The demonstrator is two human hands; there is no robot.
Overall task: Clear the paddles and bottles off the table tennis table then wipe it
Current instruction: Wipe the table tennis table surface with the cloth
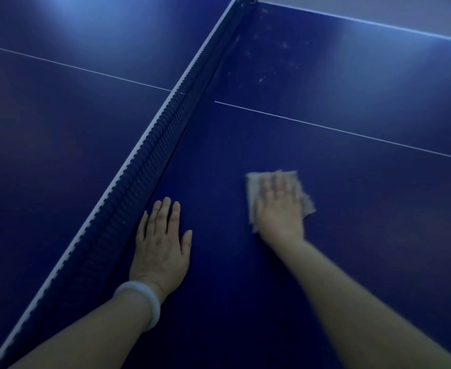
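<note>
Under my palms the table tennis table (338, 161) is smooth and faintly glossy, throwing back soft patches of light, with dusty specks near the far edge. The cloth (253, 193) looks pale, soft and frayed. My bangle (141, 296) seems smooth, milky.

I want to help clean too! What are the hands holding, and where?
The right hand presses flat on the middle of a cloth on the table. The left hand rests flat on the table, holding nothing.
</note>
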